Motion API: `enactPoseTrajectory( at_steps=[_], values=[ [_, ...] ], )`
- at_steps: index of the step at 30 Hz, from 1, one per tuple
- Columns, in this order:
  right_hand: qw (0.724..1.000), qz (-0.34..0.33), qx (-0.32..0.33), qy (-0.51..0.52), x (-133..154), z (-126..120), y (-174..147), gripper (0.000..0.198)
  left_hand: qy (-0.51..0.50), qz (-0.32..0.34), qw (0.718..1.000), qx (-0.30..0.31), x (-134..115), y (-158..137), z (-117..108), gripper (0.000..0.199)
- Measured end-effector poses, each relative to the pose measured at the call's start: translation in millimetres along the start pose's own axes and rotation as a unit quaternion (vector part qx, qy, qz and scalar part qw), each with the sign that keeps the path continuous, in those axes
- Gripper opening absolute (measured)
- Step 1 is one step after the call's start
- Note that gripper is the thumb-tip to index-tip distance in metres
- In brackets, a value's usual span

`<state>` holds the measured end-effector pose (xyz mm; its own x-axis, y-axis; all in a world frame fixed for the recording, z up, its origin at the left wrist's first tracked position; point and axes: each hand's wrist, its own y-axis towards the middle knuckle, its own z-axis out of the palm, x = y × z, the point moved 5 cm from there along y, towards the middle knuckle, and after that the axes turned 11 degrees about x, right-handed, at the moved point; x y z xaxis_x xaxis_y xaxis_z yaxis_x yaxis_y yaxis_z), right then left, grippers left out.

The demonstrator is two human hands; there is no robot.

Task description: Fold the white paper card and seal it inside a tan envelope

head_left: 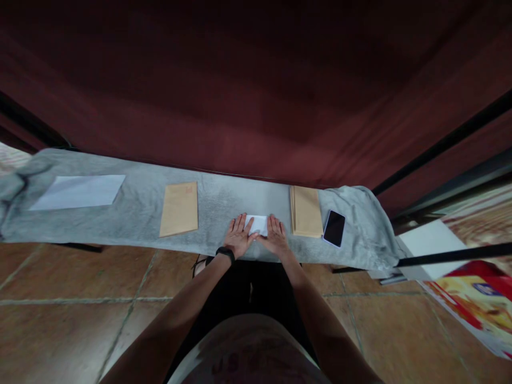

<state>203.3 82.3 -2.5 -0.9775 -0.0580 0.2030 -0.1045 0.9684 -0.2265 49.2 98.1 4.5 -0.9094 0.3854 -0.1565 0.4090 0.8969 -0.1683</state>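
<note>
A small folded sheet of white paper (257, 224) lies on the grey cloth in front of me. My left hand (239, 237) rests flat across its left side, fingers stretched out and a dark band on the wrist. Over the right side lies my right hand (275, 236), also flat with its fingers extended. The two thumbs come close together at the paper's near edge. Beneath the hands, parts of the paper are hidden. To the left is a brown envelope (179, 209); to the right sits a stack of brown envelopes (307, 211).
A grey cloth (140, 194) covers the long narrow bench. White paper sheets (82, 191) lie at its far left. A phone (334, 228) is right of the stack. Behind hangs a dark red fabric (248, 133); a red and yellow box (480, 298) stands at the right.
</note>
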Motion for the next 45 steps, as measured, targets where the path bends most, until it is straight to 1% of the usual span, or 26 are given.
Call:
enactPoseTrajectory(
  at_steps=[3,6,11,13,18,24,27,29,30,33,35,37,39,45],
  values=[
    [1.0,-0.015,-0.003,-0.005,-2.6,0.9,-1.8,0.086,-0.003,-0.005,1.0,0.006,1.4,-0.4,-0.5,0.069],
    [0.999,-0.026,-0.019,-0.009,-6.4,2.0,-5.8,0.082,-0.003,-0.003,1.0,0.013,1.5,-0.3,-0.4,0.071],
    [0.998,-0.044,-0.04,-0.01,-14.8,1.9,-14.4,0.065,-0.001,-0.008,1.0,0.009,1.7,-0.8,-0.5,0.073],
    [0.998,-0.05,-0.045,-0.009,-17.4,0.4,-18.2,0.061,-0.002,-0.007,1.0,0.003,1.0,-0.7,-1.0,0.074],
    [0.998,-0.037,-0.047,-0.005,-21.3,-1.7,-25.7,0.058,-0.008,-0.016,1.0,-0.003,1.1,-1.5,-2.5,0.076],
    [0.998,-0.025,-0.059,0.006,-21.3,-0.4,-28.9,0.055,-0.009,-0.057,0.998,0.001,17.1,-12.5,-4.3,0.07],
    [0.997,-0.018,-0.068,0.012,-20.7,-0.3,-29.6,0.055,0.001,-0.063,0.998,-0.011,18.2,-16.4,-8.9,0.068],
    [0.997,-0.017,-0.074,0.015,-19.8,-0.5,-30.4,0.055,0.008,-0.049,0.999,-0.021,9.3,-14.2,-11.9,0.064],
    [0.997,-0.018,-0.076,0.016,-19.4,-0.8,-30.8,0.054,0.008,-0.029,0.999,-0.022,1.5,-11.3,-12.3,0.062],
    [0.996,-0.023,-0.084,0.018,-18.5,-2.4,-32.0,0.054,-0.004,0.067,0.998,0.002,-28.8,2.4,-8.2,0.057],
    [0.996,-0.027,-0.086,0.018,-18.2,-3.5,-32.3,0.054,-0.014,0.111,0.994,0.019,-45.2,13.0,-3.9,0.056],
    [0.996,-0.031,-0.084,0.018,-18.1,-4.0,-32.0,0.053,-0.022,0.121,0.992,0.022,-54.4,23.0,-1.1,0.055],
    [0.996,-0.03,-0.083,0.018,-18.2,-4.5,-31.7,0.053,-0.027,0.12,0.992,0.02,-58.3,30.5,0.2,0.055],
    [0.996,-0.029,-0.077,0.024,-16.9,-7.2,-32.9,0.053,-0.027,0.111,0.993,0.017,-58.1,38.1,1.3,0.056]
  ],
)
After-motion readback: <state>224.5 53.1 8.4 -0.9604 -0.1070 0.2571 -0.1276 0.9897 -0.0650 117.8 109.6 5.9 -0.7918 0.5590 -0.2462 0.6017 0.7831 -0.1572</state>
